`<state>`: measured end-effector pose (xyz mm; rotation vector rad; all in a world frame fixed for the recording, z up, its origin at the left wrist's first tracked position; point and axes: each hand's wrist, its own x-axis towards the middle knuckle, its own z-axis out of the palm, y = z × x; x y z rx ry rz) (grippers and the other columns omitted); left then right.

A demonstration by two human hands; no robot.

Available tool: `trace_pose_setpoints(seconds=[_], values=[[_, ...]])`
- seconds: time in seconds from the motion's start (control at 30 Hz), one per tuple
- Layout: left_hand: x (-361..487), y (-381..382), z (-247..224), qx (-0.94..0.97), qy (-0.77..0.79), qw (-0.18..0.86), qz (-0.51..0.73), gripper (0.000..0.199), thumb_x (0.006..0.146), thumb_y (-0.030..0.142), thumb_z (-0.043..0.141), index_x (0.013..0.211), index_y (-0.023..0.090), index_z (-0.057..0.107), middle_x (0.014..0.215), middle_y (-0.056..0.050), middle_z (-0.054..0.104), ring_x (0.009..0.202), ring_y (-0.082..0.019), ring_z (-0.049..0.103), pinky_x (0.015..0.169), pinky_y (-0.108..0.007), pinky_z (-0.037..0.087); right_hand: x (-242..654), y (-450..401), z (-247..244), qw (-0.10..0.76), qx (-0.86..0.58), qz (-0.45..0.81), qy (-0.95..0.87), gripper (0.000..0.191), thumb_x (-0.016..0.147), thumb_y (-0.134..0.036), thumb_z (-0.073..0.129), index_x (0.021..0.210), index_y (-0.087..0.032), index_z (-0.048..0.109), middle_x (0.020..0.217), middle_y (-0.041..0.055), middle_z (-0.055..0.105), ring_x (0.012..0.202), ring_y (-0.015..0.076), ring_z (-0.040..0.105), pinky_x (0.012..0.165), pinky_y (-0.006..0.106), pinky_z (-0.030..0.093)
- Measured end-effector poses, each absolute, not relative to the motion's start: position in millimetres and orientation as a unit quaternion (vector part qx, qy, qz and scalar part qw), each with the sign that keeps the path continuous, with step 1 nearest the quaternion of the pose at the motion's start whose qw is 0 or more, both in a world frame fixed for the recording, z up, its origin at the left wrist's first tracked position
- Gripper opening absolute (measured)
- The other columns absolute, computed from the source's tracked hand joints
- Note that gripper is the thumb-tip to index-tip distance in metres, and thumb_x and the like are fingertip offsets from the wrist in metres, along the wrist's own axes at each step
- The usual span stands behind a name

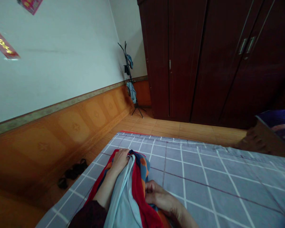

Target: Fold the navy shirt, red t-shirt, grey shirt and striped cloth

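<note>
A multicoloured cloth (125, 193), possibly a garment, lies bunched lengthwise on the bed, with pale blue fabric in the middle, red bands, and navy with orange patches along its right side. My left hand (120, 160) is closed over its far end, fingertips tucked into the folds. Lower down, at the cloth's right edge, my right hand (156, 196) is closed with thumb and fingers pinching the fabric. Some of its fingertips are hidden by the folds. Under the cloth spreads a grey checked bedsheet (204, 177) with white and dark lines.
Beyond the bed's far edge stands a dark red wardrobe (180, 63). A black coat stand (130, 76) with a cap and cloth on it fills the corner. Dark shoes (72, 171) sit on the floor at left. Something purple (280, 122) is at the far right.
</note>
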<state>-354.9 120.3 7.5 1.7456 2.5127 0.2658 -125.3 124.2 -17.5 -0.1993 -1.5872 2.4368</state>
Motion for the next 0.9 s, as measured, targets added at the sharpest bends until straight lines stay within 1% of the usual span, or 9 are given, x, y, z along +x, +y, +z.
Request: trace_pose_setpoints(seconds=[0.1, 0.17, 0.27, 0.4, 0.47, 0.57, 0.63, 0.77, 0.9], values=[[-359.3, 122.4, 4.2, 0.577, 0.813, 0.027, 0.075, 0.038, 0.080, 0.011, 0.051, 0.116, 0.016, 0.059, 0.130, -0.011, 0.056, 0.123, -0.022, 0.049, 0.102, -0.031, 0.034, -126.5, 124.5, -16.0, 0.102, -0.054, 0.857, -0.502, 0.023, 0.059, -0.025, 0.072, 0.080, -0.015, 0.075, 0.069, -0.0010, 0.065, 0.062, 0.0113, 0.055, 0.070, 0.027, 0.045], [-360.1, 122.8, 3.1, 0.581, 0.811, 0.024, 0.070, 0.034, 0.081, 0.012, 0.051, 0.113, 0.017, 0.061, 0.124, -0.011, 0.061, 0.119, -0.021, 0.052, 0.100, -0.030, 0.036, -126.2, 124.0, -13.6, 0.100, -0.061, 0.862, -0.494, 0.023, 0.059, -0.024, 0.072, 0.080, -0.015, 0.075, 0.069, -0.0005, 0.066, 0.062, 0.0113, 0.055, 0.070, 0.026, 0.045], [-359.3, 122.3, 3.4, 0.584, 0.809, 0.016, 0.066, 0.025, 0.081, 0.014, 0.051, 0.102, 0.018, 0.064, 0.108, -0.009, 0.067, 0.108, -0.021, 0.059, 0.093, -0.029, 0.040, -125.5, 123.0, -11.1, 0.098, -0.069, 0.866, -0.486, 0.024, 0.059, -0.023, 0.072, 0.080, -0.014, 0.076, 0.070, 0.0008, 0.068, 0.062, 0.0118, 0.056, 0.070, 0.026, 0.044], [-359.6, 122.4, 3.7, 0.588, 0.807, 0.004, 0.059, 0.020, 0.081, 0.014, 0.052, 0.096, 0.018, 0.064, 0.103, -0.008, 0.067, 0.102, -0.021, 0.060, 0.090, -0.029, 0.041, -125.8, 123.0, -11.2, 0.103, -0.068, 0.867, -0.482, 0.025, 0.058, -0.023, 0.072, 0.080, -0.014, 0.076, 0.073, 0.0019, 0.069, 0.064, 0.0126, 0.057, 0.071, 0.027, 0.045], [-361.4, 123.6, 2.2, 0.589, 0.806, 0.002, 0.053, 0.021, 0.080, 0.014, 0.052, 0.097, 0.019, 0.064, 0.105, -0.007, 0.066, 0.105, -0.021, 0.058, 0.091, -0.029, 0.040, -126.2, 123.4, -11.2, 0.106, -0.071, 0.866, -0.483, 0.023, 0.059, -0.024, 0.072, 0.080, -0.015, 0.076, 0.074, 0.0014, 0.069, 0.063, 0.0122, 0.057, 0.071, 0.027, 0.045], [-364.6, 126.3, -1.2, 0.584, 0.810, 0.002, 0.044, 0.030, 0.081, 0.015, 0.053, 0.109, 0.019, 0.061, 0.119, -0.008, 0.062, 0.116, -0.020, 0.053, 0.098, -0.031, 0.036, -126.3, 123.6, -9.6, 0.107, -0.070, 0.867, -0.482, 0.020, 0.061, -0.024, 0.072, 0.078, -0.015, 0.075, 0.071, 0.0005, 0.069, 0.061, 0.0109, 0.056, 0.067, 0.025, 0.044], [-365.7, 128.0, -2.8, 0.579, 0.815, 0.003, 0.037, 0.033, 0.082, 0.016, 0.053, 0.115, 0.019, 0.058, 0.123, -0.008, 0.060, 0.117, -0.021, 0.051, 0.099, -0.032, 0.035, -126.1, 123.2, -8.1, 0.107, -0.064, 0.868, -0.481, 0.019, 0.061, -0.024, 0.073, 0.077, -0.014, 0.075, 0.069, 0.0007, 0.069, 0.060, 0.0107, 0.056, 0.066, 0.024, 0.044], [-365.0, 129.7, -1.8, 0.574, 0.818, 0.003, 0.021, 0.022, 0.084, 0.021, 0.052, 0.104, 0.018, 0.061, 0.111, -0.009, 0.063, 0.108, -0.023, 0.056, 0.092, -0.033, 0.039, -125.6, 121.8, -6.8, 0.112, -0.063, 0.872, -0.472, 0.019, 0.063, -0.027, 0.075, 0.077, -0.015, 0.075, 0.071, 0.0017, 0.070, 0.062, 0.0114, 0.058, 0.068, 0.026, 0.045], [-362.9, 130.6, 1.1, 0.569, 0.822, -0.005, 0.012, 0.017, 0.084, 0.023, 0.052, 0.097, 0.018, 0.062, 0.107, -0.009, 0.064, 0.104, -0.022, 0.058, 0.087, -0.032, 0.040, -125.8, 120.8, -7.8, 0.113, -0.064, 0.874, -0.468, 0.018, 0.064, -0.027, 0.076, 0.077, -0.015, 0.075, 0.074, 0.0022, 0.070, 0.062, 0.0116, 0.060, 0.067, 0.025, 0.045]])
